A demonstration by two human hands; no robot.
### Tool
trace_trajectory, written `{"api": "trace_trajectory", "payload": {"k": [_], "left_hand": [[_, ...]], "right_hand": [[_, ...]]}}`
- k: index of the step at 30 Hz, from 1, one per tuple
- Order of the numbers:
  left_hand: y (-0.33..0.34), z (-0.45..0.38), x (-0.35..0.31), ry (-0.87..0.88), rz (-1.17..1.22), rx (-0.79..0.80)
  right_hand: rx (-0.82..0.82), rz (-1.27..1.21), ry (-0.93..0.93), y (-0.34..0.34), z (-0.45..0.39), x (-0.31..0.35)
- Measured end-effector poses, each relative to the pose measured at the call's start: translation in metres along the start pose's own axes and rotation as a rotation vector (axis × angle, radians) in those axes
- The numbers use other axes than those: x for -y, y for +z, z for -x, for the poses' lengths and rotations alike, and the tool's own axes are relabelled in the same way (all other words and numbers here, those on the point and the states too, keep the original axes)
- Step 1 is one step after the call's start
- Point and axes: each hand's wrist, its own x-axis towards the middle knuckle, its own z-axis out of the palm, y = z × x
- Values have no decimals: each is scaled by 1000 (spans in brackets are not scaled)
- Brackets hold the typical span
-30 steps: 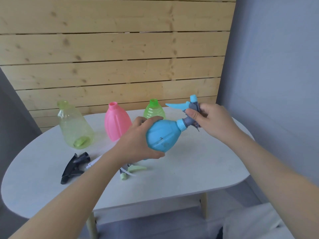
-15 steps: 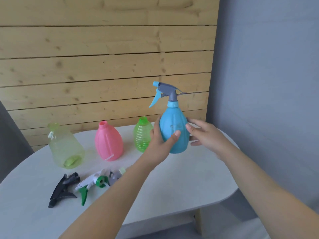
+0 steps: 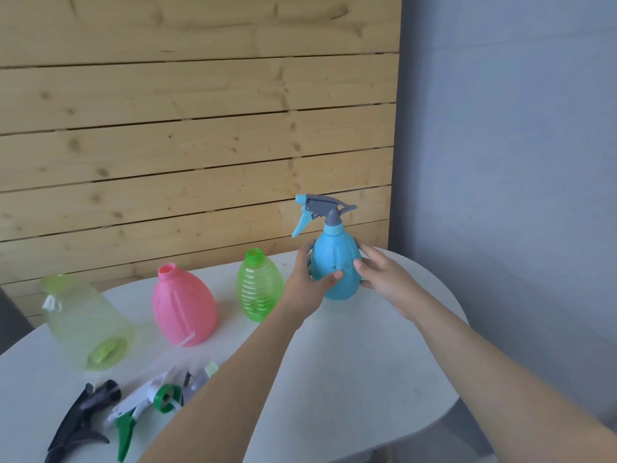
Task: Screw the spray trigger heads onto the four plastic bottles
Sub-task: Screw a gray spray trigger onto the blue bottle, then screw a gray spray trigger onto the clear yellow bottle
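At table's [image 3: 384, 379] far right, blue bottle [image 3: 337, 262] is standing upright between both palms; left hand [image 3: 305, 285] and right hand [image 3: 384, 279] fingers are wrapping its sides, trigger head [image 3: 322, 208] on.

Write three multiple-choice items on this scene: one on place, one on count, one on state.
1. Where does the blue bottle stand?
A. Left end of the row
B. Right end of the row
C. On the floor

2. How many bottles lack a trigger head?
A. One
B. Two
C. Three

3. How is the blue bottle held?
A. Upright between both hands
B. Lying untouched
C. Upside down

Answers: 1 B, it is right of the green bottle. 2 C, the green, pink bottle and clear yellow-green bottle have open necks. 3 A, the left hand and right hand flank it.
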Motion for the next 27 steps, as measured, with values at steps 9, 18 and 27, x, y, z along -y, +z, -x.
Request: {"api": "trace_trajectory", "payload": {"k": [9, 18, 27], "left_hand": [[0, 7, 17, -19, -140, 11], [1, 16, 14, -10, -235, -31], [-5, 33, 7, -39, -589, -129]], "right_hand": [[8, 26, 112, 5, -4, -17], [57, 8, 121, 6, 1, -19], [-169, 353, 151, 18, 16, -13]]}}
